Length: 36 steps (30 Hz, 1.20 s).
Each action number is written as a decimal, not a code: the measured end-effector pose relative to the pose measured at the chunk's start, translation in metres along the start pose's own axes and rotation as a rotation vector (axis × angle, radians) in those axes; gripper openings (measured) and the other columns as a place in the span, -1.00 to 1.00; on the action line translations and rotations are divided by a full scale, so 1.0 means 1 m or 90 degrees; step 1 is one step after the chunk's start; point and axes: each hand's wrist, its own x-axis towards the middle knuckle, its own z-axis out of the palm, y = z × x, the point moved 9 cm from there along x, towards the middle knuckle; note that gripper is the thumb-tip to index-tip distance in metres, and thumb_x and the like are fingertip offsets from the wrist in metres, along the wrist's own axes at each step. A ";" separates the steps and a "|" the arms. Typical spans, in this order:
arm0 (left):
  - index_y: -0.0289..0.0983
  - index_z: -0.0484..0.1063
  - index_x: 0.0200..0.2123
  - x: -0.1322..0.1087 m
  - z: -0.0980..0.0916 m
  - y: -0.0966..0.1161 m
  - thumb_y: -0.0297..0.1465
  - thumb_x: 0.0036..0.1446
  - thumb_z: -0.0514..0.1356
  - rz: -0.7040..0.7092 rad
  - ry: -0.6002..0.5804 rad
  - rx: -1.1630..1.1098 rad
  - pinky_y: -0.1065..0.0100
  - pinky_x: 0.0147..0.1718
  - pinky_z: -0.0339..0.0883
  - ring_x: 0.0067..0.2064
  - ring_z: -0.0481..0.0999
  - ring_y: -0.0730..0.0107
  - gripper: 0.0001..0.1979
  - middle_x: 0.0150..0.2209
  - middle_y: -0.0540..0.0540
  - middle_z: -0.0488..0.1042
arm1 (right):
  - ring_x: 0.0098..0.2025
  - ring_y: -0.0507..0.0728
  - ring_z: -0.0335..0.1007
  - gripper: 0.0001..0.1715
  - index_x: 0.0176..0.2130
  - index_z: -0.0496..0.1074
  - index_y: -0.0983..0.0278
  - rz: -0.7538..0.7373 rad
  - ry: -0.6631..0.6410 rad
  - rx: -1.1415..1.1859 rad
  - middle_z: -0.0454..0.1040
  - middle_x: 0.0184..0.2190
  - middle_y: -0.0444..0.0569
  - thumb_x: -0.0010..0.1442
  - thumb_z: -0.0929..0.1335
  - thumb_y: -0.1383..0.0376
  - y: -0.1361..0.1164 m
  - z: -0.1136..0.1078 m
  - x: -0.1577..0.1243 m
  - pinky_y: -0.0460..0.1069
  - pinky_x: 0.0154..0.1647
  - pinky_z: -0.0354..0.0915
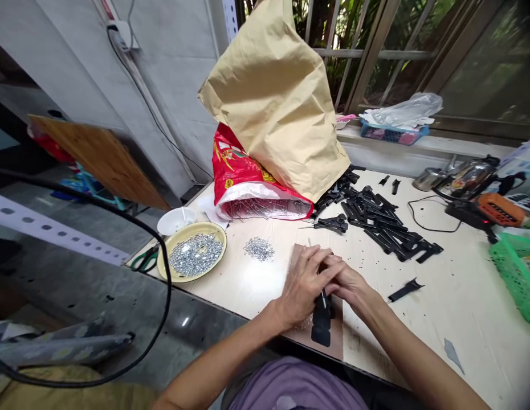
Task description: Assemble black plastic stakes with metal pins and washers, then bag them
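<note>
Clearly largest is the pale wooden table [474,285], which stretches out beyond the hands and to either side of them. Straight past the grip, at the far side, a big tan paper sack [273,108] leans over a red bag [229,165], whose open white-lined mouth faces the hands and shows many thin metal pins. Beyond the hands and to their right spreads a loose pile of black pieces [374,219]. Well out to the right, at the table's edge, is a green basket [513,279], only partly in view. Directly beneath the grip lies a flat brown board [337,339]. To the left of the hands, well apart, sits a yellow dish [188,278] of small silvery bits.

At the grip itself, the left hand [301,282] and right hand [346,279] meet, fingers bent and overlapping, over a black strip [321,330]. Its wide end sticks out on the near side of them, flat on the board. The fingertips are hidden, so whether either hand pinches or merely presses it cannot be told. Right of the grip lies a lone black piece [405,290]; left of it, a low heap of silvery bits [259,249].
</note>
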 end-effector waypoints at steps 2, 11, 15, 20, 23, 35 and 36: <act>-0.24 0.10 0.23 -0.014 -0.001 -0.016 -0.36 0.11 0.19 -0.031 -0.051 0.058 -0.10 0.16 0.05 0.29 -0.07 -0.04 -0.38 0.26 -0.30 0.04 | -0.45 0.05 0.38 -0.80 -0.34 0.40 0.25 0.079 0.041 0.065 0.41 -0.51 -0.12 0.02 0.41 0.19 0.005 -0.013 -0.004 -0.06 -0.43 0.40; -0.20 0.55 -0.29 -0.062 -0.033 -0.131 -0.43 0.12 0.17 -0.177 -0.047 0.214 0.08 -0.05 0.23 0.00 0.23 0.13 -0.86 -0.13 -0.15 0.41 | -0.63 -0.10 0.04 -0.67 -0.25 0.39 0.27 -0.051 0.135 -0.147 0.34 -0.50 -0.19 0.07 0.38 0.09 -0.022 -0.045 -0.018 -0.15 -0.66 0.03; -0.17 0.55 -0.32 -0.064 -0.022 -0.136 -0.43 0.13 0.17 -0.176 -0.085 0.207 0.14 -0.12 0.21 -0.06 0.24 0.18 -0.85 -0.17 -0.14 0.42 | -0.56 -0.05 0.11 -0.63 -0.24 0.43 0.30 -0.128 0.152 -0.314 0.38 -0.46 -0.11 0.10 0.35 0.06 -0.031 -0.039 -0.023 -0.11 -0.59 0.08; -0.22 0.54 -0.36 -0.062 -0.029 -0.138 -0.41 0.12 0.18 -0.253 -0.025 0.110 0.16 -0.15 0.20 -0.16 0.30 0.21 -0.88 -0.28 -0.15 0.44 | -0.31 0.08 0.36 -0.71 -0.20 0.47 0.24 -0.243 0.135 -0.462 0.49 -0.31 -0.04 0.16 0.32 0.11 -0.043 -0.024 -0.029 -0.01 -0.29 0.29; -0.25 0.54 -0.38 -0.066 -0.033 -0.150 -0.29 0.07 0.24 -0.425 0.086 -0.155 0.23 -0.21 0.25 -0.23 0.35 0.28 -0.85 -0.34 -0.11 0.45 | -0.22 0.11 0.39 -0.77 -0.21 0.49 0.20 -0.360 0.111 -0.610 0.48 -0.26 -0.04 0.21 0.30 0.17 -0.051 0.001 -0.036 0.02 -0.17 0.29; -0.39 0.47 -0.43 -0.064 0.032 -0.117 -0.36 -0.22 0.43 -0.769 0.155 -0.962 0.50 -0.42 0.37 -0.48 0.44 0.56 -0.71 -0.51 -0.04 0.47 | -0.26 0.08 0.35 -0.67 -0.17 0.47 0.20 -0.469 0.094 -0.990 0.46 -0.26 -0.02 0.33 0.16 0.23 -0.057 0.041 -0.043 -0.04 -0.29 0.19; -0.40 0.47 -0.44 -0.063 0.031 -0.117 -0.35 -0.23 0.43 -0.767 0.156 -0.949 0.50 -0.43 0.37 -0.49 0.43 0.56 -0.70 -0.51 -0.04 0.47 | -0.26 0.08 0.35 -0.66 -0.18 0.48 0.20 -0.468 0.094 -0.992 0.46 -0.27 -0.01 0.34 0.16 0.23 -0.058 0.040 -0.043 -0.04 -0.28 0.18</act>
